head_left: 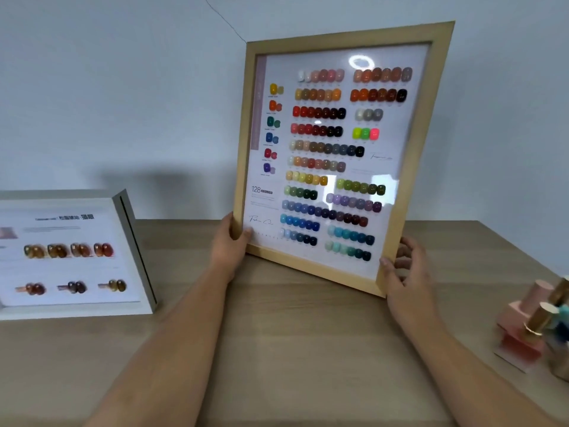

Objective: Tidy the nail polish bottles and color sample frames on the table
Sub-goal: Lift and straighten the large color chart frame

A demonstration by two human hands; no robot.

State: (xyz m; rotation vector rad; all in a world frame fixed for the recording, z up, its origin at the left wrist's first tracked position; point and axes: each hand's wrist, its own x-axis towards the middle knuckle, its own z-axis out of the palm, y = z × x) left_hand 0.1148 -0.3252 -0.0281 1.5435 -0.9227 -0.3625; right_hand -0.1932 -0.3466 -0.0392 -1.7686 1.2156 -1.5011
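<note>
Could slip or tip: wooden frame (338,266) of colour samples held upright and tilted, apparently lifted off the bench (292,349) or at most grazing it with the lower edge, gripped only at its two lower corners, so the tall upper part is free to swing forward or sideways. Could also knock the nail polish bottles (542,322) clustered at the near right edge of the bench if swung that way, since those stand near the right forearm and look top-heavy on their pink bases. Glass front glaring with a lamp reflection, so smudging or cracking on a hard set-down seems possible. Left hand (229,241) closed around the frame's lower left corner, thumb on the front, fingers hidden behind. Right hand (406,269) clasping the lower right corner, thumb pressed on the front edge, fingers curled behind and partly visible past the rim. Both forearms stretched forward from the near edge, wrists raised. White frame (135,251) lying flat at the left of the bench, well apart from the held one, untouched. Best lowered slowly, bottom edge first, clear of the bottles.
</note>
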